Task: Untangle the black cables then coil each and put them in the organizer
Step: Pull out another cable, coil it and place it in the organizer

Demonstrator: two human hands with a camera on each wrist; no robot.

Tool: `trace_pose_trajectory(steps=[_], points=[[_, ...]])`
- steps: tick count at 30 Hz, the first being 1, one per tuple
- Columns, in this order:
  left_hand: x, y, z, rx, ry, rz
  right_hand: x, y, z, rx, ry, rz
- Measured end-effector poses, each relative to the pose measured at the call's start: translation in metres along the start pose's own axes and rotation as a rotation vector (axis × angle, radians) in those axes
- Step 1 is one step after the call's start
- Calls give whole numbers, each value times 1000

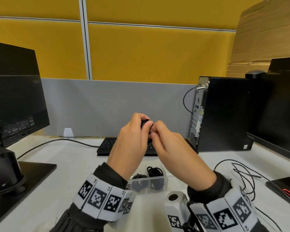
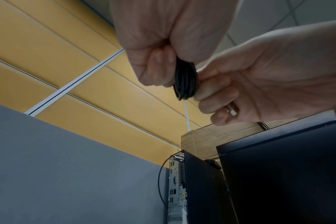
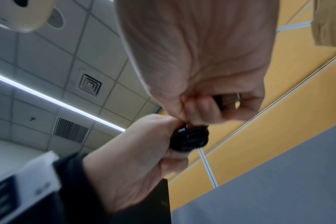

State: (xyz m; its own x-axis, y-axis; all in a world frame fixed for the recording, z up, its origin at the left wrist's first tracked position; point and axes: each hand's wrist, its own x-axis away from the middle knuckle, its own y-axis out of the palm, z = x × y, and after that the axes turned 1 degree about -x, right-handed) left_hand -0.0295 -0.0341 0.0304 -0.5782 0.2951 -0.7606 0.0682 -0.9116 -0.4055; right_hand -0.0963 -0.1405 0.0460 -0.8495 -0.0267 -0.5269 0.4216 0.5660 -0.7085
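Note:
Both hands are raised above the desk and meet around a small coiled black cable (image 1: 145, 123). My left hand (image 1: 137, 126) grips the coil (image 2: 186, 80) in curled fingers. My right hand (image 1: 155, 133) pinches the coil's other side (image 3: 190, 138), and a silver connector (image 2: 232, 109) shows among its curled fingers. Below the wrists stands a clear organizer (image 1: 162, 176) with coiled black cables (image 1: 155, 171) in its compartments. A loose thin black cable (image 1: 241, 174) sprawls on the table at the right.
A black keyboard (image 1: 107, 144) lies behind the hands. A monitor (image 1: 15, 97) on its stand fills the left side. A PC tower (image 1: 224, 114) and a second monitor (image 1: 283, 106) stand on the right. A black device with red trim (image 1: 285, 186) sits near the right edge.

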Motion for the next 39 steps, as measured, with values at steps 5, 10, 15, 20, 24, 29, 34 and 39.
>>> trace_pose_trajectory(steps=[5,10,15,20,24,29,34,39], points=[[-1,-1,-1,7,-35,30,-2,17,1,10,-1,169],[-2,-5,6,-8,48,83,-5,-4,-3,-440,32,70],[-2,-6,10,-59,89,38,-1,-24,-4,-514,42,-25],[-1,-7,8,-92,53,-72,9,-20,-10,425,-99,130],[-4,-10,2,-142,2,-47,14,-12,-16,710,-230,290],[-9,-19,0,-76,-31,43,7,-10,-2,778,-223,455],[-9,-21,5,110,-51,116,-9,8,19,444,-301,551],[-6,-9,6,162,-29,173,-11,20,14,-144,-145,440]])
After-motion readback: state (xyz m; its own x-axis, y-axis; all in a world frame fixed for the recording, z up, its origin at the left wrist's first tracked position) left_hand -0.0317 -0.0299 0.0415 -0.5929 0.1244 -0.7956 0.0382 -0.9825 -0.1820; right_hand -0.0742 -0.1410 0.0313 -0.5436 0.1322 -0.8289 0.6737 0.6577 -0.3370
